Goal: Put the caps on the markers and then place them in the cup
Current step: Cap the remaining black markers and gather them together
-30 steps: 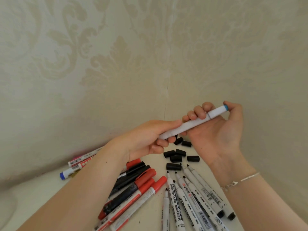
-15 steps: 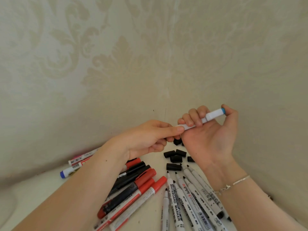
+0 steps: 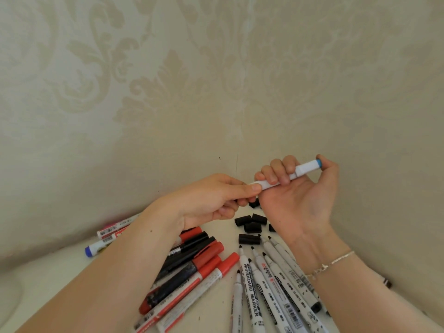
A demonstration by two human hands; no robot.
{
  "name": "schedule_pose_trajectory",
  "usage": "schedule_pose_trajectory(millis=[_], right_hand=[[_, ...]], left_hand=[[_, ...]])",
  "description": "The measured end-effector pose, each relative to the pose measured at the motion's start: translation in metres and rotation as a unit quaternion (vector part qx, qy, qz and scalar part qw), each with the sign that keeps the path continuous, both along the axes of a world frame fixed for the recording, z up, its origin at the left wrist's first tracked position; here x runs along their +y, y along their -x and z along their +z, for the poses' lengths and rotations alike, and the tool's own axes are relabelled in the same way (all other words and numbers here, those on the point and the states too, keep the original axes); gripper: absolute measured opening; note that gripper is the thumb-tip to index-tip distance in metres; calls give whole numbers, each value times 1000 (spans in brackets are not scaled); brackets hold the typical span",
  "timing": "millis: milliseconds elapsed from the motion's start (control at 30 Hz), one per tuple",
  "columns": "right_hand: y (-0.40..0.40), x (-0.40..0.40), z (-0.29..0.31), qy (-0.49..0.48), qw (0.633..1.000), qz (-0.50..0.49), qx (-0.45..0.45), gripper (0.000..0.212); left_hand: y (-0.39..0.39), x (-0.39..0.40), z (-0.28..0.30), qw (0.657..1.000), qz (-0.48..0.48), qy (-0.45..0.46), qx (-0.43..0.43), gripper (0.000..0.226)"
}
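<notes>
My right hand (image 3: 300, 195) grips a white marker with a blue end (image 3: 305, 168), fingers curled round its barrel and the thumb at the blue tip. My left hand (image 3: 211, 200) pinches the marker's other end between thumb and fingertips, above the table. Under the hands lie several loose black caps (image 3: 251, 223). Several uncapped white whiteboard markers (image 3: 264, 280) with black tips fan out at lower centre. Capped red and black markers (image 3: 192, 265) lie to their left. No cup is in view.
Three more markers, one with a blue cap (image 3: 91, 250), lie at the left by the wall. Patterned beige wallpaper (image 3: 216, 80) forms a corner right behind the white table (image 3: 48, 272). My right wrist wears a thin bracelet (image 3: 331, 263).
The two hands have come closer along the white marker, so less of its barrel shows between them. Both hands sit slightly lower than a second ago.
</notes>
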State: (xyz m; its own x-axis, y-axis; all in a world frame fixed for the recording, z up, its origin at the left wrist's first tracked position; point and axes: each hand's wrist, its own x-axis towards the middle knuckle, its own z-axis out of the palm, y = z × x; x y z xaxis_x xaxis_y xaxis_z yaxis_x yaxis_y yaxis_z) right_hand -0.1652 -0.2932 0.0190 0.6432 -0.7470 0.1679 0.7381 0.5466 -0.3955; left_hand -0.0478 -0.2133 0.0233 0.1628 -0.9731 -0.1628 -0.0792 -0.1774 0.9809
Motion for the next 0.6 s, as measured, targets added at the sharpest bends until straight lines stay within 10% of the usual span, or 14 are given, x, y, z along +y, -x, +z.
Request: schedule_pose_trajectory(millis=[600], right_hand=[[0,3,2,26,1000,-5,6,45]], left_hand=[[-2,3,4,999,-19,-1,27,24]])
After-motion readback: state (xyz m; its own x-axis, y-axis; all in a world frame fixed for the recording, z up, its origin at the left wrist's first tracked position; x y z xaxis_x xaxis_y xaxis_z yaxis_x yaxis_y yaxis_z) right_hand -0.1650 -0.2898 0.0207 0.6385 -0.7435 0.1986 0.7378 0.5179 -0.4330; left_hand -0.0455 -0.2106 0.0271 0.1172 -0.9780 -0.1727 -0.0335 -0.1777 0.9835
